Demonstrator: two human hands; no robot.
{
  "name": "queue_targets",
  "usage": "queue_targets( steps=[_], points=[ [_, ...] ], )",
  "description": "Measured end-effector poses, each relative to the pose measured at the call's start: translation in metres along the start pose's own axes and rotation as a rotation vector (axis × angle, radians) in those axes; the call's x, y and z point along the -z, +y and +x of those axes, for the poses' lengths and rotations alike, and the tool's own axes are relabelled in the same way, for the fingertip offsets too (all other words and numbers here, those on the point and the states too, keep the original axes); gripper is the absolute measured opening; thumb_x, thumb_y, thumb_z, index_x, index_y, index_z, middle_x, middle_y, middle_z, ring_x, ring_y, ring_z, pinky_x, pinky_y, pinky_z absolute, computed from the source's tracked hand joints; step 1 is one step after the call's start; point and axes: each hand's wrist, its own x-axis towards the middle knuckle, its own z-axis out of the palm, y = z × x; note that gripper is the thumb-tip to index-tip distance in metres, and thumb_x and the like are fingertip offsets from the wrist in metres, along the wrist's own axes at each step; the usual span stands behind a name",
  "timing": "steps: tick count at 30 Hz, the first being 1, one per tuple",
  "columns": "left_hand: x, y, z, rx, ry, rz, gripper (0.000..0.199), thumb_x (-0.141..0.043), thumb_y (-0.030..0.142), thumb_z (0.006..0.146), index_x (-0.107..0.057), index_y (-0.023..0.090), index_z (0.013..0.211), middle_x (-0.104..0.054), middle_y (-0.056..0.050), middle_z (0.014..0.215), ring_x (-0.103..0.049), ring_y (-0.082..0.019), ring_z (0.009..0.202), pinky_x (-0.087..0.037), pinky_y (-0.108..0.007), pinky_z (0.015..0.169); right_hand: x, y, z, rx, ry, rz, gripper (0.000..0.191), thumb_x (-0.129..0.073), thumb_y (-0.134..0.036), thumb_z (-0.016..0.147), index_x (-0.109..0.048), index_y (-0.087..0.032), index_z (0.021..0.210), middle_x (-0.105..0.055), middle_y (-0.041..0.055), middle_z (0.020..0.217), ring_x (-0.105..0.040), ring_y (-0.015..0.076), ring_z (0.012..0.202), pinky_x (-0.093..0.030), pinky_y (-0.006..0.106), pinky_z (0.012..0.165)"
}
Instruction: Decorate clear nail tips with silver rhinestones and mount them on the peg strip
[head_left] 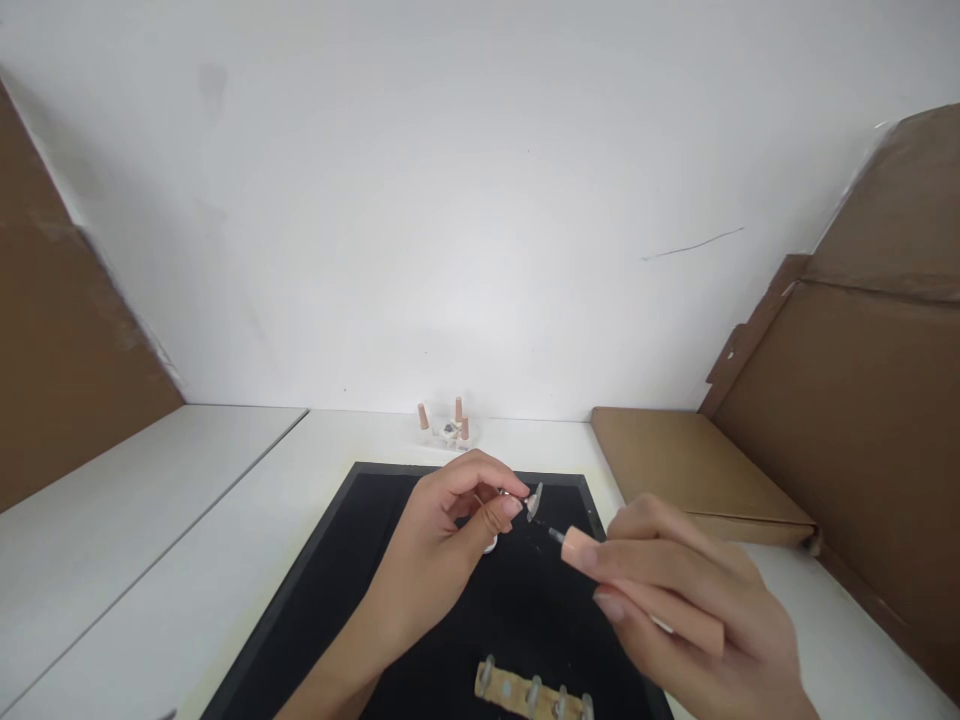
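Observation:
Between its thumb and forefinger, my left hand (pixel 446 525) pinches a small holder carrying a translucent, pale false nail (pixel 535 502). My right hand (pixel 697 605) is closed round the peach cap of a nail polish brush (pixel 579 550). The thin brush end points up and left, close to the lower edge of the nail; whether they touch I cannot tell. Below the hands, a tan strip (pixel 495 688) carries several similar clear pieces standing upright. Part of a white round object (pixel 490 545) shows under my left fingers.
A black mat (pixel 517 600) lies on the white table (pixel 247 510). Behind it stand several small bottles with peach caps (pixel 459 410). A flat cardboard box (pixel 675 450) sits at the right back. Cardboard walls (pixel 862 420) rise at both sides, and a white wall behind.

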Motion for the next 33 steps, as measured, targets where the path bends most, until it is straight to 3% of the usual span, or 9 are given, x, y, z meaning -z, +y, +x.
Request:
queue_targets(
  steps=[4,14,22,30,33],
  points=[
    [-0.0003,-0.0004,-0.0030,-0.018,0.000,0.004,0.008,-0.064,0.017,0.088,-0.070,0.021,0.083,-0.059,0.001,0.080,-0.054,-0.010,0.065,-0.043,-0.018,0.056,-0.0018,0.0023,-0.0023,-0.008,0.058,-0.089,0.023,-0.055,-0.003,0.084,-0.065,-0.016,0.100,-0.056,0.0000,0.074,-0.055,0.0081,0.062,-0.045,0.019,0.051],
    [-0.0022,0.0016,0.0021,-0.059,0.004,0.007,0.010,-0.064,0.016,0.088,-0.071,0.022,0.084,-0.061,0.001,0.080,-0.054,-0.010,0.067,-0.043,-0.019,0.058,0.0020,-0.0013,0.0004,0.023,-0.095,-0.038,0.024,-0.051,-0.004,0.084,-0.063,-0.018,0.099,-0.058,-0.0024,0.072,-0.055,0.0074,0.058,-0.043,0.020,0.048],
    [0.0000,0.0001,-0.0050,-0.071,0.012,0.027,0.013,-0.064,0.012,0.086,-0.073,0.022,0.083,-0.062,0.001,0.079,-0.055,-0.011,0.069,-0.043,-0.021,0.061,-0.0001,0.0010,-0.0036,0.001,0.046,-0.117,0.023,-0.054,-0.004,0.085,-0.065,-0.016,0.102,-0.057,0.0003,0.074,-0.057,0.0090,0.063,-0.046,0.020,0.051],
    [-0.0018,0.0027,-0.0028,-0.062,0.037,0.051,0.012,-0.066,0.012,0.083,-0.073,0.022,0.080,-0.064,0.001,0.079,-0.055,-0.011,0.069,-0.042,-0.021,0.060,0.0024,-0.0006,-0.0009,0.002,-0.083,-0.038,0.024,-0.052,-0.004,0.085,-0.062,-0.017,0.102,-0.059,-0.0007,0.074,-0.057,0.0090,0.060,-0.045,0.022,0.049],
    [-0.0009,0.0010,-0.0025,-0.058,0.043,0.047,0.011,-0.067,0.012,0.082,-0.073,0.021,0.081,-0.065,0.000,0.080,-0.056,-0.011,0.068,-0.043,-0.022,0.061,0.0025,-0.0004,-0.0031,-0.005,-0.058,-0.020,0.024,-0.051,-0.004,0.085,-0.063,-0.018,0.102,-0.059,-0.0016,0.073,-0.055,0.0087,0.059,-0.044,0.022,0.048]
  ],
)
